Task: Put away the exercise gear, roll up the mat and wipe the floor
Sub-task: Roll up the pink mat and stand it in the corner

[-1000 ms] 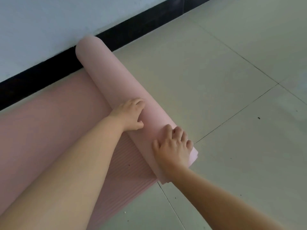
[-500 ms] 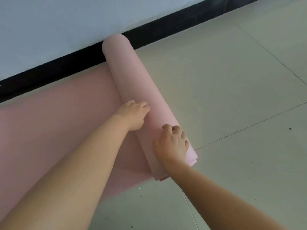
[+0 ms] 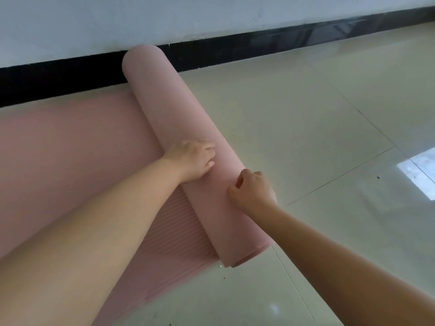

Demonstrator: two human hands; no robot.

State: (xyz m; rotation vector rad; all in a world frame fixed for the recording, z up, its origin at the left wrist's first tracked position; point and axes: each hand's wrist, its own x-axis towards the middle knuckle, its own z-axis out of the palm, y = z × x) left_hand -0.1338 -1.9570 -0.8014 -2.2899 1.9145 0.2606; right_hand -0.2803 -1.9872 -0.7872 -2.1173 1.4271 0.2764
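A pink exercise mat lies partly rolled on the tiled floor. Its rolled part (image 3: 169, 109) runs from the wall's black skirting down toward me, and the flat ribbed part (image 3: 70, 142) spreads out to the left. My left hand (image 3: 193, 161) presses on top of the roll near its middle, fingers curved over it. My right hand (image 3: 251, 189) grips the roll's right side a little nearer to me, fingers curled onto the mat. The roll's near end (image 3: 244, 257) shows loose layered edges.
A white wall with black skirting (image 3: 259, 43) runs along the back, touching the roll's far end. Pale glossy floor tiles (image 3: 317, 137) extend to the right, with a bright window reflection (image 3: 421, 172) at the right edge. Small specks of dirt lie near the roll's end.
The roll has turned further left over the flat part. My right hand has shifted up along the roll, away from its near end, and curled tighter. The view has swung right.
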